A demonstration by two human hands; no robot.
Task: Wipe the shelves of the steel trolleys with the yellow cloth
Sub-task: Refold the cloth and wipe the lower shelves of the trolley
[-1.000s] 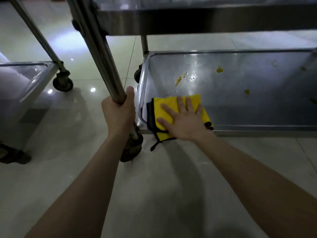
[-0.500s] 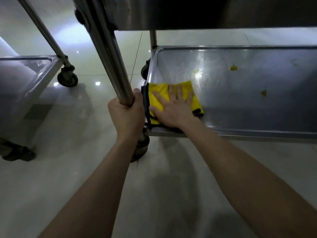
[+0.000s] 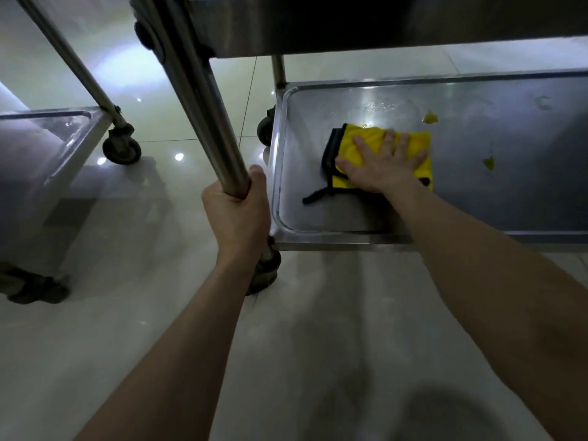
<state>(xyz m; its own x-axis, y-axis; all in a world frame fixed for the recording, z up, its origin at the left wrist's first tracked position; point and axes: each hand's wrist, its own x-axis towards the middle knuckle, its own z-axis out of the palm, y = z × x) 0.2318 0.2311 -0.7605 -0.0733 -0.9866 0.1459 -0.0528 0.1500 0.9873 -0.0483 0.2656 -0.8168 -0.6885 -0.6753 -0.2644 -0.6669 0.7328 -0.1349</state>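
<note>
Pressing flat on the soft, black-edged yellow cloth (image 3: 356,140): your right hand (image 3: 381,165), outspread. Likely bunches; hold under the palm. Left of cloth: left hand (image 3: 237,213) gripping round steel trolley post (image 3: 203,100).

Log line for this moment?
left hand grips trolley post | right hand presses yellow cloth on bottom shelf | yellow spots unwiped

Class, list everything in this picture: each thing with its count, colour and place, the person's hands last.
Steel trolley: one, silver, centre and right.
Lower shelf: one, silver, under the cloth.
Second trolley: one, silver, far left.
Yellow cloth: one, yellow with black trim, on the lower shelf.
Stains: two, orange-yellow, on the shelf by the cloth's right end.
Castors: four, dark, on the floor.
Floor: pale glossy tiles.
Left hand: one, grips the trolley post.
Right hand: one, flat on the cloth.
</note>
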